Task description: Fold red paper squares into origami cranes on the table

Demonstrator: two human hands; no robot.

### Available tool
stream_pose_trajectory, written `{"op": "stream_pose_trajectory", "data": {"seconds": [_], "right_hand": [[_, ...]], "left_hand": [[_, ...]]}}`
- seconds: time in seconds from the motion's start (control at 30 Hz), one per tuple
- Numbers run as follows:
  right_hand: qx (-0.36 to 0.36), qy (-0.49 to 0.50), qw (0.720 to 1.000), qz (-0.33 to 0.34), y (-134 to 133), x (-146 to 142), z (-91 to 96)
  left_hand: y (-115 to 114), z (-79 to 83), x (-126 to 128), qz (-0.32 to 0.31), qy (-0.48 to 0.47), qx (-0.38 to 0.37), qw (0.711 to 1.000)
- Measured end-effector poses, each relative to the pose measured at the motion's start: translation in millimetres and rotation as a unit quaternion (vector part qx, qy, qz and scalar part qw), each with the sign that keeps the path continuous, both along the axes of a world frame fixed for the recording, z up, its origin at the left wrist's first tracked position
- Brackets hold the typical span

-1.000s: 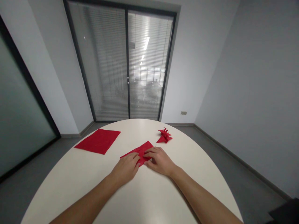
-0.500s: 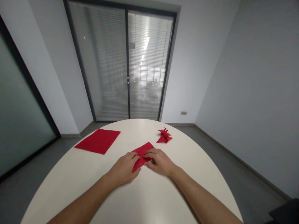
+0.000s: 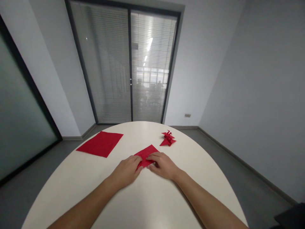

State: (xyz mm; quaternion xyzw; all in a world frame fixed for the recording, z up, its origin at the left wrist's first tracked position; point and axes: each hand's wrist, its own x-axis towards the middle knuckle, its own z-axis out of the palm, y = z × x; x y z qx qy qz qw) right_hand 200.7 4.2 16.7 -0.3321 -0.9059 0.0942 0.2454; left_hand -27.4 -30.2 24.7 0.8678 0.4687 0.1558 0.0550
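Observation:
A sheet of red paper (image 3: 148,152), partly folded, lies on the table in front of me, its near and left parts covered by my fingers. My left hand (image 3: 126,171) closes on its left side, fingers on top and thumb at the near edge. From the right, my right hand (image 3: 164,165) grips the paper with curled fingertips, its thumb low by the near edge. The fingertips of both hands are close together over the middle of the sheet.
Flat red paper (image 3: 101,144) lies at the table's far left. Small folded red paper cranes (image 3: 168,138) sit at the far right. The round white table (image 3: 140,203) curves away, with glass doors (image 3: 130,63) behind it. A dark object (image 3: 292,216) shows at the lower right.
My left hand has shifted slightly up, its thumb moving away from me, and the paper's near corner that stuck out below has been folded up. My right hand stays nearly still.

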Motion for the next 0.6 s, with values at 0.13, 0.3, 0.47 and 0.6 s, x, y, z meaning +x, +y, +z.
{"op": "stream_pose_trajectory", "data": {"seconds": [0.13,0.3,0.47,0.6], "right_hand": [[-0.006,0.012,1.0,-0.007,0,-1,1.4],[-0.017,0.021,1.0,-0.015,0,1,2.7],[-0.007,0.035,0.998,-0.046,2,2,3.8],[-0.01,0.067,0.995,-0.07,0,1,6.5]], "left_hand": [[1,0.8,3,0.014,-0.014,0.011,1.0],[-3,6.1,2,0.007,-0.03,0.024,0.999],[-5,11.4,1,-0.007,-0.068,0.042,0.997],[-3,15.1,2,0.061,-0.125,0.038,0.99]]}}
